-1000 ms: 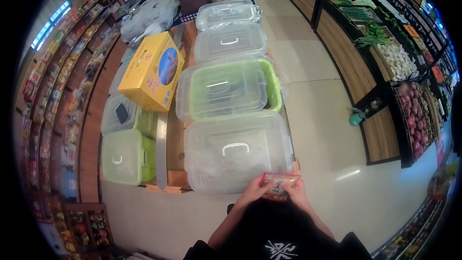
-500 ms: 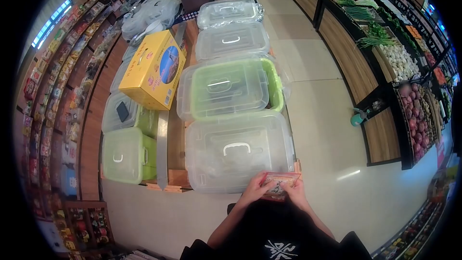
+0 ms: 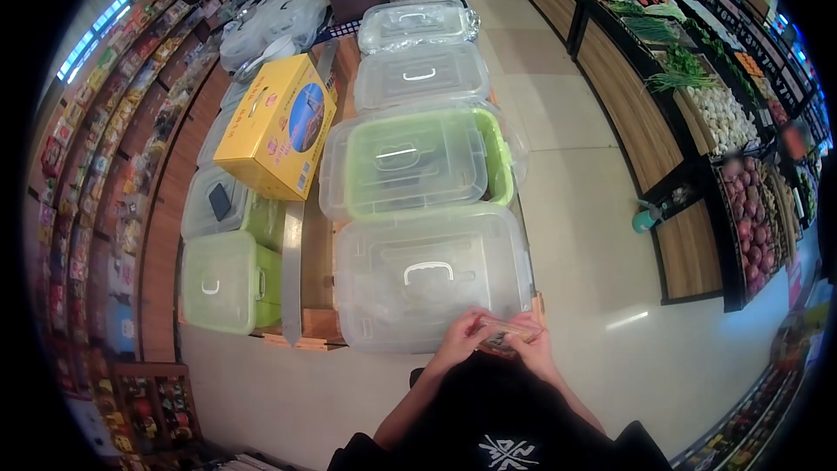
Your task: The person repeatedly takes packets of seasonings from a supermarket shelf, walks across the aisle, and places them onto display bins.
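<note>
Close to my body, a small packet [image 3: 500, 342] with a red edge and printed front is held between both hands. My left hand [image 3: 462, 340] is closed on its left side, and my right hand [image 3: 534, 349] grips the right side with the thumb over the front. The packet is tilted, so its print cannot be read. Just beyond my hands lies the near clear-lidded storage bin [image 3: 410, 305] with a white handle. Behind it stands a green bin [image 3: 499, 148] under a clear lid.
A yellow carton [image 3: 261, 135] rests left of the bins. A dark phone-like object [image 3: 220, 201] lies on a left bin's lid. Packaged goods fill the left shelves [image 3: 113, 183]. On the right, a produce stand [image 3: 689, 253] holds red onions [image 3: 751, 218] and garlic [image 3: 724, 118].
The packet has tipped, showing less of its front than before. My hands have shifted slightly around it and remain near the same spot.
</note>
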A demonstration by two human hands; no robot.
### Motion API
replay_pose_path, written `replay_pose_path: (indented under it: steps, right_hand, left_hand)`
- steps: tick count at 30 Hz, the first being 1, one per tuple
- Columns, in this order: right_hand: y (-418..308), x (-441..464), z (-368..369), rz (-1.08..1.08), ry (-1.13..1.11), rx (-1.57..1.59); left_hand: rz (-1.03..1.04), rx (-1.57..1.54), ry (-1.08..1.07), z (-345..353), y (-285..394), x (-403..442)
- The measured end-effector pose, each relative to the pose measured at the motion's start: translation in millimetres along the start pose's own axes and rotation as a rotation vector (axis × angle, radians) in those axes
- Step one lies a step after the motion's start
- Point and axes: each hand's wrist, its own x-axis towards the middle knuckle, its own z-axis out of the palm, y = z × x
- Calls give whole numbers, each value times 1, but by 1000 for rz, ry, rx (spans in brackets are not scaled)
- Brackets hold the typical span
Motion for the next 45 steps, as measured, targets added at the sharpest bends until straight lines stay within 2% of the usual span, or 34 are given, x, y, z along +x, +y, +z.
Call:
replay_pose_path:
  steps: [4,7,9,11,13,15,17,20,22,27,38,45]
  right_hand:
    - [9,1,-5,-23,-20,3]
    - [4,3,-7,-41,-11,-69]
    - [4,3,-8,-36,3,-108]
    - [9,4,-8,65,40,26]
    - [4,3,-7,108,58,82]
    - [4,4,-7,151,76,138]
    - [11,5,-9,-44,81,44]
    - [21,2,-11,66,155,151]
    - [27,3,-14,29,136,101]
    - [28,3,-17,-39,111,8]
    - [25,5,-20,-3,124,107]
    - [13,14,-18,-93,136,24]
  left_hand:
    - [97,191,25,1,8,1]
    - [106,202,-8,1,13,2]
    - [94,178,-20,-1,2,4]
    - [81,156,-32,-3,-8,6]
    - [18,-10,-11,-2,-5,8]
    - [29,24,-16,-3,-1,8]
    - [40,58,-22,-1,3,7]
    - [13,-88,70,-1,4,8]
    - [42,-120,85,-4,2,10]
    - [27,-43,105,-3,4,12]
    - [44,93,86,2,8,18]
    - [119,50,200,2,11,22]
